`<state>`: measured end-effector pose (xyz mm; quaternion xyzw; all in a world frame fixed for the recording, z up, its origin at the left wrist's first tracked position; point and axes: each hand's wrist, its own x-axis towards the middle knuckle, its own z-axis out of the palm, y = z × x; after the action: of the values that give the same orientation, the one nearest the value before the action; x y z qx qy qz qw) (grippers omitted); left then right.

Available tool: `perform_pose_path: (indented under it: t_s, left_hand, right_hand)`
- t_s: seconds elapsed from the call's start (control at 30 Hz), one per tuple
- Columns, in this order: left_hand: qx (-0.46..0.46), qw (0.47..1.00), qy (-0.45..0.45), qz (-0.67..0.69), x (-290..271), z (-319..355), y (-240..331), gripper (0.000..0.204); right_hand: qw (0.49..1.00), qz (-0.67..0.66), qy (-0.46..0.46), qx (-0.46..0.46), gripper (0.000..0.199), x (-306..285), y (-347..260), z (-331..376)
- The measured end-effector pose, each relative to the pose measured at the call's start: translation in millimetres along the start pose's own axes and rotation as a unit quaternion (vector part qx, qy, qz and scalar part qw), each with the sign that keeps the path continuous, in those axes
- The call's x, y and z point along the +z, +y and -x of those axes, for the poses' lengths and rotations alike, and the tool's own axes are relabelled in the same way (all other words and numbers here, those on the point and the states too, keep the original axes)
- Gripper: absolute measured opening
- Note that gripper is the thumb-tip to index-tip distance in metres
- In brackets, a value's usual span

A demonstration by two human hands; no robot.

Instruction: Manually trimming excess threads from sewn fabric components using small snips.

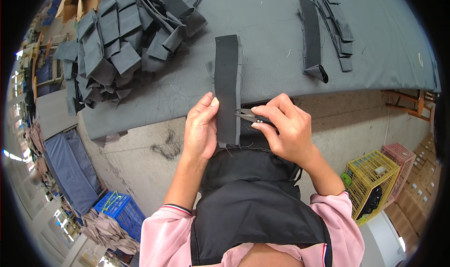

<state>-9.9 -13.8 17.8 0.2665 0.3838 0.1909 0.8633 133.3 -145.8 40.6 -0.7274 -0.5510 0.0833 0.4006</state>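
The left hand's grip (201,126) is closed on a dark fabric strip (227,79), the thumb lying on its upper face near the left edge. The strip runs lengthwise away from the person; its far part lies over the bench (267,42) and its near end reaches past the bench edge, above the person's black apron (258,201). A paler grey margin shows along its right side, with loose threads at the near end. The right hand's grip (288,126) is closed on small thread snips (246,115), pinched between thumb and fingers. The 2 blades stand slightly apart, tips pointing left at the strip's right edge; contact between blades and fabric cannot be confirmed. At the left of the bench is a heaped pile of grey strips (112,42), with brown paper (84,0) behind it. At the right, 1 separate strip (311,37) lies with its near end curled, beside a folded grey bundle (335,23). On the floor (140,173) are a dark thread clump (168,147), a blue crate (119,215) to the left and a yellow crate (370,173) to the right.
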Motion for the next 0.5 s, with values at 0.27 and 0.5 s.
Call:
perform_pose_path:
  t_s: [0.27, 0.5]
  left_hand:
    - [-0.001, 0.999, 0.028, -0.038, 5, 1, 3, 0.024]
    - [-0.144, 0.967, -0.132, 0.165, -11, -8, -14, 0.041]
  right_hand:
    - [0.996, 0.082, -0.013, -0.046, 0.025, -5, -6, 1]
    - [0.987, -0.141, 0.030, 0.071, 0.023, 2, -15, 0]
